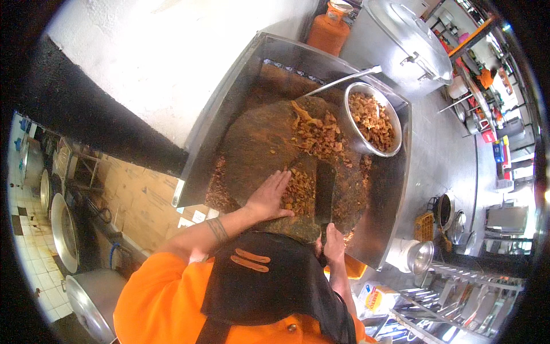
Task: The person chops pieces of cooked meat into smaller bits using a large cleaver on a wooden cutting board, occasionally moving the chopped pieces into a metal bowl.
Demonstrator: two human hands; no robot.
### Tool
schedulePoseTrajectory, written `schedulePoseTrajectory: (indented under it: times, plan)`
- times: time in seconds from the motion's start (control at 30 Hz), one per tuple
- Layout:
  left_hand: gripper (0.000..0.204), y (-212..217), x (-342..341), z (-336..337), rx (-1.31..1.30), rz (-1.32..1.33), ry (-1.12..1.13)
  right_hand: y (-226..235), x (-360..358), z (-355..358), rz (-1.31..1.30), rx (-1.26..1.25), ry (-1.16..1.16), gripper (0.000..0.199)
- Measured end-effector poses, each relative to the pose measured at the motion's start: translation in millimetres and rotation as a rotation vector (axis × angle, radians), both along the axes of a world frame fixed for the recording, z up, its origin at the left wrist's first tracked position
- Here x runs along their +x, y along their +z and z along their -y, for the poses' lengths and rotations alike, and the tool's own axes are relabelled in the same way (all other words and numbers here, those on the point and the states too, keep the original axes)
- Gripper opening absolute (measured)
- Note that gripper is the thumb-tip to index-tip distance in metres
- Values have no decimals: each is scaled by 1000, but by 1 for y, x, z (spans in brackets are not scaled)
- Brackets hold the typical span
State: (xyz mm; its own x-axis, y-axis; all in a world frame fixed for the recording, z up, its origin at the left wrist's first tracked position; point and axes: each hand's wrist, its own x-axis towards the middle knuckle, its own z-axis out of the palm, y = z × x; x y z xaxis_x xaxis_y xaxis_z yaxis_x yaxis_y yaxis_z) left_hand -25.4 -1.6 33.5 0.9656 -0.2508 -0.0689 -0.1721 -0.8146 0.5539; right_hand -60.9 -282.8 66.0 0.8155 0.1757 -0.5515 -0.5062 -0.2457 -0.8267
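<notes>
My left hand (269, 196) lies flat, fingers stretched out, at the left edge of a pile of chopped browned meat (299, 192). A thick, dark, round chopping block (252, 143) lies under the pile. My right hand (333, 245) is wrapped round the handle of a cleaver (325, 192). Its broad dark blade points away from me, just right of the chopped pile. Larger meat pieces (321, 135) lie farther back on the block. A steel bowl (354, 136) of chopped meat stands at the block's far right.
A steel-walled bin (387, 195) surrounds the block, with scraps along its bottom. A long metal handle (344, 82) leans across its back wall. Beyond stand a big lidded pot (395, 46) and an orange gas cylinder (328, 31). Flattened cardboard (146, 195) lies to the left.
</notes>
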Motion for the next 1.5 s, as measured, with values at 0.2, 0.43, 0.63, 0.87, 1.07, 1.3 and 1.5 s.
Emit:
schedulePoseTrajectory:
  times: [0.2,0.43,0.63,0.87,1.07,1.3,1.5]
  plan:
    - [79,-4,-15,-1,-3,193,92,37,11,-29,68,-47,112,49]
    - [67,-8,-15,3,95,152,68,-24,33,-45,274,-280,392,44]
    - [122,17,-20,-4,133,161,150,26,31,-41,-46,32,61,50]
    - [153,5,24,1,210,45,26,-14,-14,38,-111,247,-165,55]
    - [131,1,67,23,-21,187,-332,-26,-43,47,-447,518,-550,65]
    - [61,-67,88,37,-130,297,-812,-38,-37,50,-440,573,-504,65]
    - [35,-36,47,25,-87,282,-657,-43,-41,55,-452,578,-500,69]
